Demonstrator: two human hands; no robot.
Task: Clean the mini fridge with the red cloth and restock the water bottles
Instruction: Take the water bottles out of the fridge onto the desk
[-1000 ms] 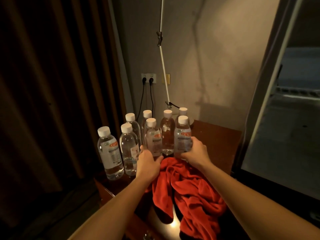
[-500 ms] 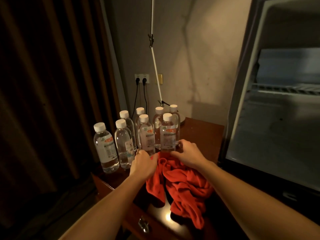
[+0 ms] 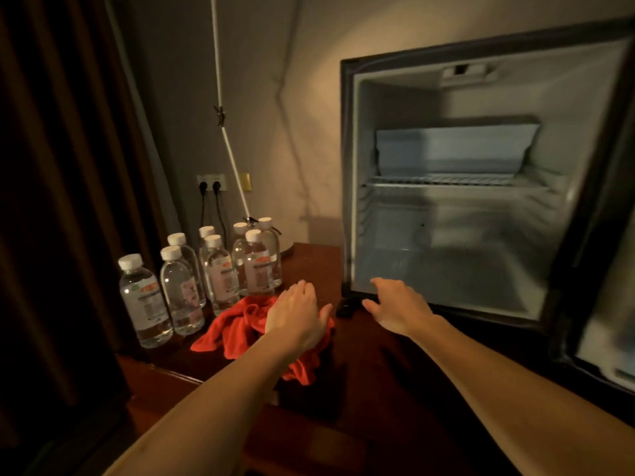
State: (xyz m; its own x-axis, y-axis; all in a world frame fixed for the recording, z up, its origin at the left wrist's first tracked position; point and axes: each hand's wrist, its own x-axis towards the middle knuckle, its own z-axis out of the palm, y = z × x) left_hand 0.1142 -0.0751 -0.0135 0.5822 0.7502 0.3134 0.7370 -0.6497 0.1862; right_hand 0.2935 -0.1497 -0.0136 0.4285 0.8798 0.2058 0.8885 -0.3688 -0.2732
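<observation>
- The mini fridge (image 3: 457, 214) stands open on the right of the wooden table (image 3: 309, 259), its door (image 3: 604, 304) swung out to the right; the inside shows a bare wire shelf (image 3: 453, 182) and no bottles.
- The red cloth (image 3: 240, 324) lies crumpled on the table, just in front of the water bottles (image 3: 206, 276), which stand grouped at the left, well apart from the fridge opening.
- The left hand (image 3: 295, 317) is spread flat, fingers straight, over the right part of the cloth; it grasps nothing, and whether the palm presses the fabric I cannot tell.
- The right hand (image 3: 395, 304) is released too, fingers loosely extended, at the lower front edge of the fridge, holding nothing.
- Judging by the empty cabinet and the cloth lying on the table, the step in hand looks like the start of cleaning: taking up the cloth.
- The next move calls for closing the fingers round a good bunch of cloth, then carrying it into the fridge without brushing the nearest bottles.
- A small dark object (image 3: 345, 309) lies by the fridge corner; what it is cannot be made out.
</observation>
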